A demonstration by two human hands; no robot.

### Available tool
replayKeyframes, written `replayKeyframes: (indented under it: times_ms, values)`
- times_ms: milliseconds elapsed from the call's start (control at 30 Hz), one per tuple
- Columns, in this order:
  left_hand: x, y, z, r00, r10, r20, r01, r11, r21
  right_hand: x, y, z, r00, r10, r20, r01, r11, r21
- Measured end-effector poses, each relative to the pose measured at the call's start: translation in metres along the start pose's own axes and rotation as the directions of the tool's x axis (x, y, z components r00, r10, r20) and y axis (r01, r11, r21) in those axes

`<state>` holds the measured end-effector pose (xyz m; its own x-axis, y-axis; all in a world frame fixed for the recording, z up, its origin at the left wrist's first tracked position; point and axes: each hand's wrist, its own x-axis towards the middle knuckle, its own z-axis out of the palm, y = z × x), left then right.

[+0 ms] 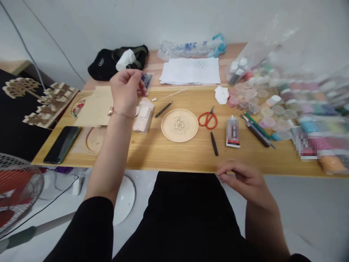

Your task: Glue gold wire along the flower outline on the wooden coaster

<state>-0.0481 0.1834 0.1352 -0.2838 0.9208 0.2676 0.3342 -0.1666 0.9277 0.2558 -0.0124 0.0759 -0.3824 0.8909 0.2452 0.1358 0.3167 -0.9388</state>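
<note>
My left hand (127, 87) is raised over the back left of the table, fingers curled in. Whatever it might hold is hidden. Just beyond its fingers lies a small clear packet with dark blue contents (147, 80); I cannot tell whether they touch. At the front edge my right hand (245, 183) hovers, loosely bent, with a gap between thumb and fingers and nothing visible in it. Between the hands sits a round wooden plate (167, 129) bearing a flower line drawing. Red-handled scissors (209, 119), black tweezers (214, 143) and a glue tube (232, 131) lie right of it.
A dark pen (163, 109) and a pink-white packet (143, 118) lie left of the plate. A phone (62, 145) is at the front left. Paper sheets (188, 71) and a black bag (102, 65) stand behind. Several small cups (253, 108) and color bags (316, 109) crowd the right.
</note>
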Motion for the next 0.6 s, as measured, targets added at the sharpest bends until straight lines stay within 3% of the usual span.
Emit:
replayKeyframes:
  times_ms: [67,133,233,333,433,500,600]
  values:
    - [0.034,-0.020,0.007,0.999,-0.025,-0.020,0.025,0.999,0.032,0.007,0.002,0.007,0.997,0.063,0.051,-0.058,0.995,-0.084]
    - [0.051,-0.043,0.010,1.000,0.017,0.027,-0.022,0.976,0.216,0.013,0.005,0.013,0.988,0.139,0.062,-0.129,0.980,-0.153]
    - [0.048,-0.074,0.013,0.993,0.084,0.079,-0.104,0.946,0.306,0.021,0.011,0.020,0.974,0.222,0.040,-0.208,0.953,-0.222]
    - [0.026,-0.092,0.015,0.964,0.203,0.173,-0.256,0.887,0.385,0.032,0.017,0.021,0.967,0.254,0.011,-0.240,0.927,-0.287]
    - [-0.002,-0.099,0.021,0.879,0.312,0.361,-0.445,0.809,0.384,0.054,0.020,0.019,0.962,0.270,-0.032,-0.263,0.896,-0.358]
    - [-0.019,-0.099,0.026,0.781,0.365,0.507,-0.569,0.752,0.334,0.078,0.021,0.018,0.957,0.281,-0.069,-0.283,0.862,-0.420]
    - [-0.038,-0.095,0.033,0.650,0.417,0.635,-0.693,0.668,0.270,0.124,0.026,0.022,0.953,0.278,-0.121,-0.298,0.787,-0.540]
